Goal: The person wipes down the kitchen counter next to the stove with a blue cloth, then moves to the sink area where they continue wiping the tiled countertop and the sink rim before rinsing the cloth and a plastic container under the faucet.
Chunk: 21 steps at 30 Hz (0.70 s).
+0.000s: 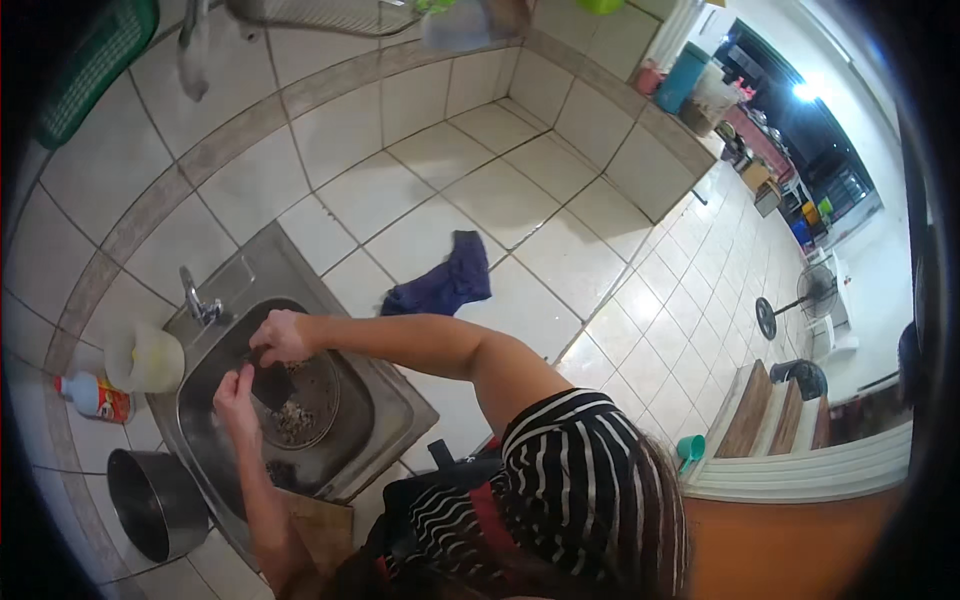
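Both hands are over the stainless steel sink [390, 416], pinching a dark, flat thing [274, 386] whose kind I cannot make out. My left hand [236, 401] holds it at its near left side, thumb and fingertips together. From above, my right hand [283, 337] grips its upper edge, so the two hands almost meet. Below them, a round metal pan [330, 420] rests in the basin. Pale, crumbly scraps [292, 421] lie in the pan, partly hidden by the dark thing.
A chrome faucet [199, 300] rises behind the basin. Left of it stand a whitish tub [154, 360], a white bottle with a red cap [97, 397] and a dark metal pot [157, 502]. A wooden board [326, 521] lies at the near edge. Purple cloth [442, 281] lies on the tiled counter.
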Tool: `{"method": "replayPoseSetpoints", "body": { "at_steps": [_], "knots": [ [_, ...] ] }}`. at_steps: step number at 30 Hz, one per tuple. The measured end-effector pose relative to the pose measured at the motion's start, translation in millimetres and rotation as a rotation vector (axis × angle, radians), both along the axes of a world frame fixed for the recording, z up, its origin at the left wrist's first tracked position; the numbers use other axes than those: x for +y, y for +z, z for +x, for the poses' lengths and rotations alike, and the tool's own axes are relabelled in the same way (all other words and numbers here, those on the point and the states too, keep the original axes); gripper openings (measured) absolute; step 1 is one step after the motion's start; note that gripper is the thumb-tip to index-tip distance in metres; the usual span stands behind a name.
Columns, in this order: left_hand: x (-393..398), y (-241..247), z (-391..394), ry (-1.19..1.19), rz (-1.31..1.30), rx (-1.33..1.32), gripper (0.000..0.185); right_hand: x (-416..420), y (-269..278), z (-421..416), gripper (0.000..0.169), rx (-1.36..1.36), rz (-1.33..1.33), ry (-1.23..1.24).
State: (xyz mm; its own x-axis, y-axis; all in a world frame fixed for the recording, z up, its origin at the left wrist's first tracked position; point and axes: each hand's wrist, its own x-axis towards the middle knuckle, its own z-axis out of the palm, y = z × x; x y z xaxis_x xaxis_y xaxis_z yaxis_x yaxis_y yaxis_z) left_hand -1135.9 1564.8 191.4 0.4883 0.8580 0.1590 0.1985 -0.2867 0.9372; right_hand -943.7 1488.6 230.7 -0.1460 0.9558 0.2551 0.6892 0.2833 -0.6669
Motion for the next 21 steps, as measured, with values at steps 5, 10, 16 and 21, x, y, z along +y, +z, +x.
{"method": "replayPoseSetpoints", "body": {
  "at_steps": [5,10,16,21],
  "knots": [
    [-23,-17,-14,-0.095,-0.039,0.1,0.031,-54,37,15,0.024,0.345,0.061,-0.119],
    [-45,-14,-11,-0.224,-0.043,0.224,0.017,-83,27,24,0.024,0.276,0.082,-0.143],
    [-55,-8,-15,-0.141,0.094,0.275,0.01,-117,51,47,0.015,0.009,0.556,-0.177],
    [-65,7,-18,-0.004,0.145,0.559,0.018,-170,75,105,0.017,-0.28,0.55,-0.149]
  ]
}}
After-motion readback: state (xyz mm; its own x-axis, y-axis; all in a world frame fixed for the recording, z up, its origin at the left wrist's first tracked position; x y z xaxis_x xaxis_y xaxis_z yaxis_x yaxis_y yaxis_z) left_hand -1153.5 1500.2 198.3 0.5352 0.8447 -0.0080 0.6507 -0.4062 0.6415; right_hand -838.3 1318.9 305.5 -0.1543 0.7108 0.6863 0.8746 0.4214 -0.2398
